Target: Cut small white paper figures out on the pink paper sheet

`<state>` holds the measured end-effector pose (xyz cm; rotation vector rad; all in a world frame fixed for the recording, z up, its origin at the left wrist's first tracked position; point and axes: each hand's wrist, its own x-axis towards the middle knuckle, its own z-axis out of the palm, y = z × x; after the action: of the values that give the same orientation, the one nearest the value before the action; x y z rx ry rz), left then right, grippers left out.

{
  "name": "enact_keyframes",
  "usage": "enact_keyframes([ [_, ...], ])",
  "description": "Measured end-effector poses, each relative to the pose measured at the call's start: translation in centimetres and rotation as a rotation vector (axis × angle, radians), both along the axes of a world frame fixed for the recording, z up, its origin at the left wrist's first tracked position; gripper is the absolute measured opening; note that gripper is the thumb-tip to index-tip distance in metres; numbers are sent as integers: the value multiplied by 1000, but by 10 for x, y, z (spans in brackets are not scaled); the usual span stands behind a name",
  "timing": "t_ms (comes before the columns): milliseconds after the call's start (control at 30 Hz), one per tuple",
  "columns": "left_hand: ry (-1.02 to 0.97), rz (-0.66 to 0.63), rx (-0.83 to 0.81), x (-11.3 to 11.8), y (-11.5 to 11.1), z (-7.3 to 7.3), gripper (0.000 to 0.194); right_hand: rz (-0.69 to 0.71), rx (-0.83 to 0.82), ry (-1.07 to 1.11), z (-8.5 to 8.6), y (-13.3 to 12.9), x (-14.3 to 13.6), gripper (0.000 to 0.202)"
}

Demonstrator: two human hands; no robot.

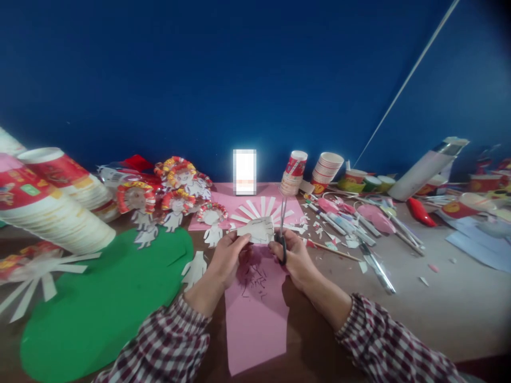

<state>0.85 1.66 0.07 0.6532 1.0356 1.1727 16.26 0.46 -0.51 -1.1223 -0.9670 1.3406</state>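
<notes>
My left hand [228, 259] pinches the left edge of a white paper piece [256, 230] with dark drawn lines. My right hand [297, 258] is closed round the black handles of a pair of scissors [282, 246], and its blades point up beside the right edge of the paper. Beneath both hands lies a pink paper strip [256, 330] with dark marks. A fan of white paper strips [259, 208] lies on pink paper [215, 194] behind the white piece. Left of my left wrist is a white paper figure cutout [195, 270].
Stacked paper cups [59, 213] lean at the left beside a green sheet [107, 303]. Decorated paper rings with figures [175, 207] stand behind it. More cups [327, 170] are at the back. Markers [333, 223], paper scraps and a metallic cutter [377, 268] lie on the right.
</notes>
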Motion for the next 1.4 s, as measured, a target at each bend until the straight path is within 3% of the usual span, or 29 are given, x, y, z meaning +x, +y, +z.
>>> enact_keyframes([
  [133, 1, 41, -6, -4, 4, 5, 37, 22, 14, -30, 1, -2, -1, 45],
  [267, -18, 196, 30, -14, 14, 10, 37, 84, 66, -80, 1, -5, 1, 45],
  [533, -105, 396, 103, -30, 24, 9, 34, 400, 128, -285, 0, -11, 3, 40],
  [733, -141, 385, 135, -23, 18, 14, 32, 478, 83, -320, -3, -12, 1, 42],
  [967, -139, 259, 108, -13, 11, 9, 35, 473, 81, -297, -3, -10, 1, 44],
  [1400, -50, 218, 16, -9, 7, 13, 30, 489, 46, -228, 0, -10, 2, 43],
])
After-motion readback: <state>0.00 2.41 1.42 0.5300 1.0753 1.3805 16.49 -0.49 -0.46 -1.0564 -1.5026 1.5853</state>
